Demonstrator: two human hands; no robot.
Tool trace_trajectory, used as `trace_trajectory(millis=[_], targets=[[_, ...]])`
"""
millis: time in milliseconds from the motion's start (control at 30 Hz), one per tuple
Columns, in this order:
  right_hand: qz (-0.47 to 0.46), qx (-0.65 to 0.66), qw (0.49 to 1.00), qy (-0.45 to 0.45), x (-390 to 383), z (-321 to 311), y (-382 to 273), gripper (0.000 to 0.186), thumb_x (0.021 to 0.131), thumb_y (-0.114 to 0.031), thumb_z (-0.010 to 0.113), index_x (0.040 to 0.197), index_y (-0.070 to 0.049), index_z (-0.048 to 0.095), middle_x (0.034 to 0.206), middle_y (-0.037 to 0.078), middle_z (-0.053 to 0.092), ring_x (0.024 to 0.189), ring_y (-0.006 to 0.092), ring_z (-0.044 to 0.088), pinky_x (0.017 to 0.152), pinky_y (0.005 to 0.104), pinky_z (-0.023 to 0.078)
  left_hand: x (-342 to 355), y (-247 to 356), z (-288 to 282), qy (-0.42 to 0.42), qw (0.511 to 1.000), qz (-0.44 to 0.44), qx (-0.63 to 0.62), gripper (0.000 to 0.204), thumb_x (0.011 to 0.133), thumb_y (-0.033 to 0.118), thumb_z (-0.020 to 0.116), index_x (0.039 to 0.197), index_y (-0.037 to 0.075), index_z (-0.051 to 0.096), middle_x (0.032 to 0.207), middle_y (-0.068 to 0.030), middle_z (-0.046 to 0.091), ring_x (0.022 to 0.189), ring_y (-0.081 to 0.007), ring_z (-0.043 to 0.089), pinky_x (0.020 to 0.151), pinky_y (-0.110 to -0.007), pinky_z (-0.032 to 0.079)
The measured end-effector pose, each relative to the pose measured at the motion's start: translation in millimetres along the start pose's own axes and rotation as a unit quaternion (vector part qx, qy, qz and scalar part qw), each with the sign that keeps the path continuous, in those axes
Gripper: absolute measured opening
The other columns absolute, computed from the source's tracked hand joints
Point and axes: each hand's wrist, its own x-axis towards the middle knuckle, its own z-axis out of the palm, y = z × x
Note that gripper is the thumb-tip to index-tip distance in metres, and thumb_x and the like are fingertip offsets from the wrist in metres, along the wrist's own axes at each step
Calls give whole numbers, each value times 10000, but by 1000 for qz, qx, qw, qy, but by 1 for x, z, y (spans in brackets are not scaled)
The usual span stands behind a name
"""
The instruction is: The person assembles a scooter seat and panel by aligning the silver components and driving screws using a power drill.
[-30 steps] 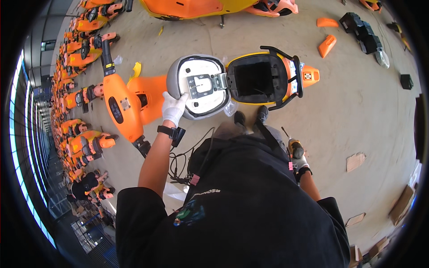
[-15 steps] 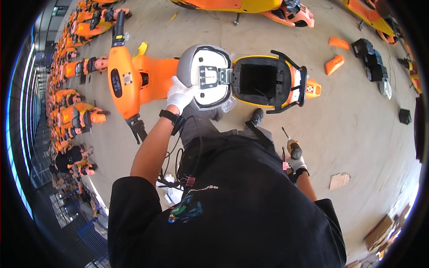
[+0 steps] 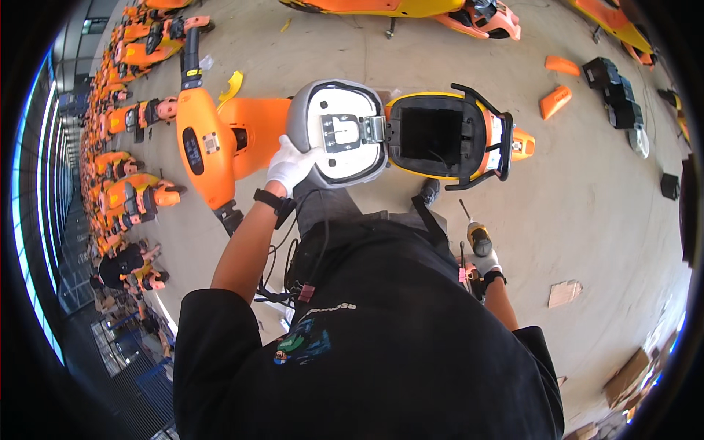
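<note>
In front of me stands an orange electric scooter [image 3: 258,123] with its grey seat [image 3: 299,110] flipped open toward the handlebar. The seat's white underside [image 3: 350,163] faces up, and a metal hinge [image 3: 375,129] joins it to the black storage compartment [image 3: 429,136]. My left hand [image 3: 292,163], in a white glove, grips the near edge of the seat. Low at my right side, my gloved right hand [image 3: 485,262] is closed around a yellow and black power drill [image 3: 479,239], whose long thin bit points forward. Its fingers are partly hidden by the tool.
Rows of orange scooters [image 3: 121,114] line the left, with a person [image 3: 121,264] crouching there. Another scooter [image 3: 396,9] stands ahead. Orange panels [image 3: 555,101], black boxes [image 3: 616,95] and a cardboard piece [image 3: 565,293] lie on the floor to the right. My shoe [image 3: 428,192] is beside the scooter.
The view has shifted slightly. My left hand stays on the seat's edge, and my right hand still holds the drill beside me, with little movement.
</note>
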Motion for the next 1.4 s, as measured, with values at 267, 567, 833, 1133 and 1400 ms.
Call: trace_trajectory(millis=[267,567,833,1133,1400], targets=[[-41,-26,998,26,0,35,13,95,763,-85,721,845,-42,743,765,33,712,670,146,655,591,300,525,24,8,-19,-50,997,-25,59,916,701,585,688,1253,-73,370,1140,-288,627,1079,-382,631,937,-404,477],[14,-27,999,36,-24,30,-35,96,772,-151,736,839,-86,712,711,11,646,613,130,588,546,296,477,36,13,-29,-63,996,-31,63,937,646,599,734,1218,-65,402,1157,-269,622,1100,-372,620,952,-401,468],[7,-62,998,24,-5,16,-19,508,676,-344,765,1069,-46,646,971,128,680,881,272,657,785,374,532,30,7,-22,-84,993,17,77,957,629,550,807,1210,-71,369,1161,-287,605,1097,-382,618,949,-405,479],[-73,-117,988,64,-14,20,-24,228,769,-260,686,929,-113,754,851,51,688,756,169,631,692,330,521,50,-10,-31,-132,991,-20,11,984,681,581,759,1289,-77,352,1221,-261,583,1116,-320,613,933,-358,487],[-32,-55,998,22,-45,22,-49,247,764,-207,689,1000,-162,743,774,54,655,687,187,618,645,328,523,52,-12,-44,-135,988,-57,-44,1074,719,714,654,1392,-55,322,1266,-237,566,1143,-292,591,827,-341,530]])
